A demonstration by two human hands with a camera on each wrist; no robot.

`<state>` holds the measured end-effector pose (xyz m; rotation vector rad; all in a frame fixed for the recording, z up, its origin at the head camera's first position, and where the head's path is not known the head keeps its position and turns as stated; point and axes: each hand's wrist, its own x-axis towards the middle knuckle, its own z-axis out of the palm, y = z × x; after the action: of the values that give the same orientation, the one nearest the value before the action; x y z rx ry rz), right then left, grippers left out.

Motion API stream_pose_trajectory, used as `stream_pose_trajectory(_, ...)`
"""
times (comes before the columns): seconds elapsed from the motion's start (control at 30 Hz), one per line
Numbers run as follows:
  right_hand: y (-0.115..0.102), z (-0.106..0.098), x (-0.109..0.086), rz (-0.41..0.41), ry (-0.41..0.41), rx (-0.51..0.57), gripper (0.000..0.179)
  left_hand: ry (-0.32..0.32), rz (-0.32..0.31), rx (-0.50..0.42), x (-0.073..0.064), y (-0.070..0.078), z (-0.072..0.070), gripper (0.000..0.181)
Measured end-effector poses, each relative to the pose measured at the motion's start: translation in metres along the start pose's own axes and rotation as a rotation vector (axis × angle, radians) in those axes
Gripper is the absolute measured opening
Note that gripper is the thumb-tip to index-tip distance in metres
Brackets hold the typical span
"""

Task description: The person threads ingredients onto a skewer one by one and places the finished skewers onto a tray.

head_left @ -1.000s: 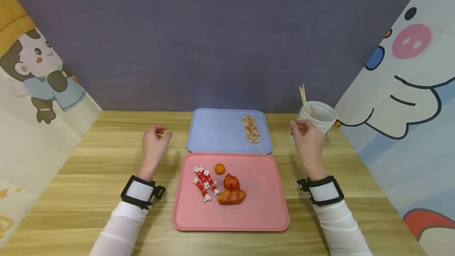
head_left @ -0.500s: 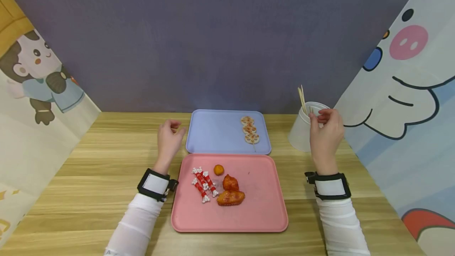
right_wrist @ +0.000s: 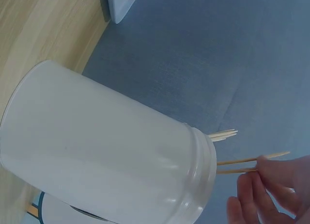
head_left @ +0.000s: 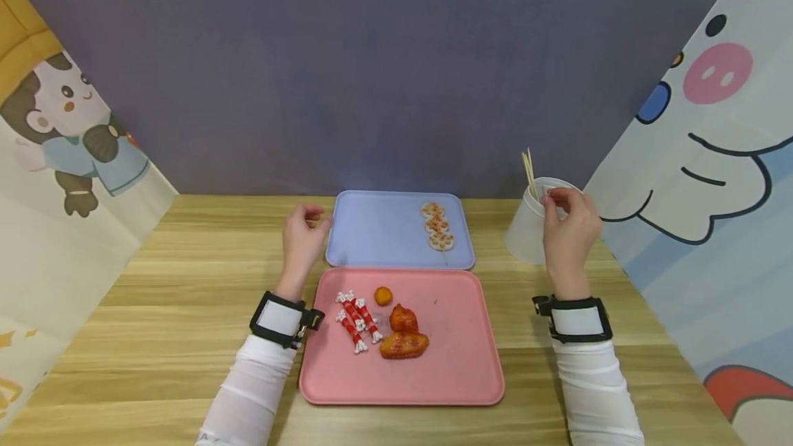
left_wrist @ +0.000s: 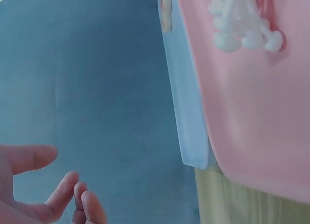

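Observation:
Above the rim of the white cup (right_wrist: pixel 106 146), my right hand (head_left: pixel 571 232) pinches a thin wooden skewer (right_wrist: pixel 237 171) between thumb and fingertips. A second skewer (right_wrist: pixel 276 155) runs close beside it, passing behind the thumb; I cannot tell whether both are held. More bamboo skewers (head_left: pixel 529 174) lean out at the cup's far left side. My left hand (head_left: pixel 303 239), fingers loosely bent and holding nothing, hovers by the left edge of the blue tray (head_left: pixel 372 229). In the left wrist view its thumb and fingertips (left_wrist: pixel 92 207) are apart.
On the blue tray lies a skewer of lotus-root slices (head_left: pixel 436 226). In front, a pink tray (head_left: pixel 452 377) bears several red-and-white bone-shaped pieces (head_left: pixel 358 322), an orange ball (head_left: pixel 383 295) and two glazed brown-orange meat pieces (head_left: pixel 404 345). A grey panel (head_left: pixel 396 74) stands behind.
My right hand has moved from the cup's near side up and right to its rim, where it now pinches a skewer. The left hand has shifted right toward the blue tray.

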<state>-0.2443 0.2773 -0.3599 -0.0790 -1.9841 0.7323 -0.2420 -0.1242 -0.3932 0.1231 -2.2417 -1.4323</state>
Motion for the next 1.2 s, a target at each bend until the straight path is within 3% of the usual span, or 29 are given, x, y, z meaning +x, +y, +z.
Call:
stream_pose_trajectory(0.27,0.000,-0.002,0.000,0.023,-0.021,-0.015,0.016,-0.009,-0.007,-0.013,-0.001,0.001,-0.002,0.028)
stream_pose_trajectory(0.63,-0.002,-0.008,0.003,-0.017,-0.013,-0.011,0.019,-0.003,-0.021,-0.018,0.000,0.003,-0.002,0.026)
stream_pose_trajectory(0.87,-0.015,-0.023,0.007,-0.037,0.032,0.023,0.018,-0.038,-0.023,-0.005,0.000,0.007,0.002,0.028)
stream_pose_trajectory(1.2,-0.033,-0.040,0.012,-0.079,0.130,0.104,0.024,-0.017,-0.021,-0.055,0.003,0.018,0.007,0.027)
